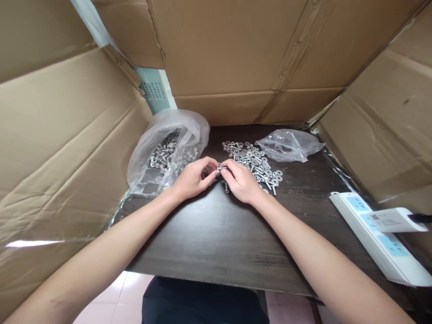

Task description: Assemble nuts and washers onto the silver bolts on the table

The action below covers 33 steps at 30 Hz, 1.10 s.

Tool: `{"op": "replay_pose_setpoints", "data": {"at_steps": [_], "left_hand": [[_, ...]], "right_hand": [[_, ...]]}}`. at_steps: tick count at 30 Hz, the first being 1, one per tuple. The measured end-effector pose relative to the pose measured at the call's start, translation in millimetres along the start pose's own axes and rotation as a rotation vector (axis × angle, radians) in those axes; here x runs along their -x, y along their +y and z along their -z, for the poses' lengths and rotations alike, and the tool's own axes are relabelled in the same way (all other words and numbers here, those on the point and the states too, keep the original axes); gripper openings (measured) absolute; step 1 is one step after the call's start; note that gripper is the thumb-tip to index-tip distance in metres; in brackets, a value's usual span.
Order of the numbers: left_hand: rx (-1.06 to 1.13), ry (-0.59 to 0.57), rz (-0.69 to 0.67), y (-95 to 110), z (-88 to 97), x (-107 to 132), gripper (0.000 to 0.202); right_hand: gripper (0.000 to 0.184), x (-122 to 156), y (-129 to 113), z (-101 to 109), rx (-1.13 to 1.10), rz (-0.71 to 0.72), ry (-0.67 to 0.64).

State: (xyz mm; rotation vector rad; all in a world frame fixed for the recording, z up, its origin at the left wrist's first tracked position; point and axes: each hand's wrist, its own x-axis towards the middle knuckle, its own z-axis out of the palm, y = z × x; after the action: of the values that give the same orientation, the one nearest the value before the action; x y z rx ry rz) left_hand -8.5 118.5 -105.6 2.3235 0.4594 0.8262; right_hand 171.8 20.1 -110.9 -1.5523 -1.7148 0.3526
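My left hand [196,177] and my right hand [240,181] meet above the table, fingertips almost touching. Between them is a small shiny metal bolt [220,168], pinched by both hands; fingers cover part of it, so I cannot tell what is fitted on it. Just below the fingertips, a loose bolt [226,187] shows beside my right hand. Right behind that hand spreads a pile of bolts, nuts and washers [256,163]. To the left of my left hand, a clear plastic bag [141,155] gapes toward me, with many metal fasteners [164,155] inside.
A crumpled clear bag [290,145] lies at the back right of the dark table [202,243]. On the right edge stands a white power strip [374,243] with a white plug-in device [394,219]. Cardboard walls [229,54] enclose the back and both sides.
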Motion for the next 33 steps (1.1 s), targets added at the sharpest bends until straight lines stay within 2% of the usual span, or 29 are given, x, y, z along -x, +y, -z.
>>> {"op": "replay_pose_setpoints", "data": {"at_steps": [6,20,28,33], "left_hand": [[-0.024,-0.012,-0.019,-1.7,-0.7,0.9,0.014],[-0.039,-0.015,-0.042,0.2,-1.2,1.2,0.013],[-0.037,0.002,-0.009,-0.6,-1.2,0.7,0.013],[-0.049,-0.021,-0.004,-0.9,-1.8,0.4,0.014]], "right_hand": [[0.016,0.3,1.3,-0.8,-0.015,0.013,0.026],[0.028,-1.4,0.7,-1.6,-0.022,0.015,0.02],[0.014,0.7,1.3,-0.4,-0.047,0.014,0.035],[0.017,-0.3,1.1,-1.8,-0.022,0.027,0.03]]}}
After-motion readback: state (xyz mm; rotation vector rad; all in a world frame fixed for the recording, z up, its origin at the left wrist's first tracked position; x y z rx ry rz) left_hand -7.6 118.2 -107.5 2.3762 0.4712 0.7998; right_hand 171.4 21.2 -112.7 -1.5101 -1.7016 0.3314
